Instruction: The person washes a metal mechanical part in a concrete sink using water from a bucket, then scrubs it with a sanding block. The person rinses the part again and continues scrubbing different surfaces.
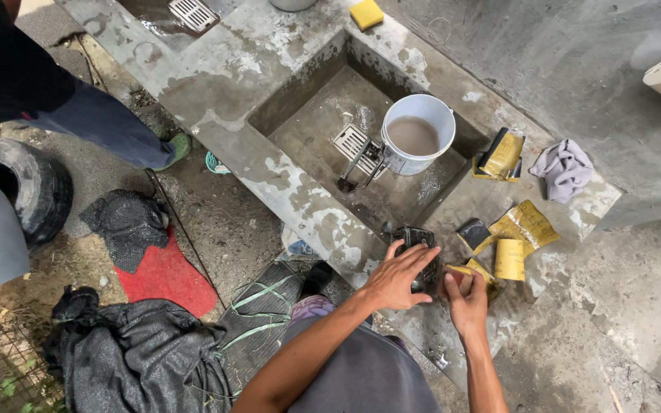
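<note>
1. Head view, near centre: my left hand lies flat with fingers spread apart, pressing a dark metal part onto the wet concrete ledge at the near rim of the basin.
2. Just to the right, my right hand is closed on a folded piece of yellow sandpaper, held against the part's right edge.
3. More yellow sandpaper sheets lie scattered on the ledge to the right; a grey rag sits farther right.
4. Inside the basin, a white bucket of murky water stands beside a drain grate.
5. Far left, another person's leg stands by a tyre.
6. Risk, as I judge it: the ledge is slick, so the part could skid from under the flat palm and drop into the basin, or fingertips could graze the abrasive.
</note>
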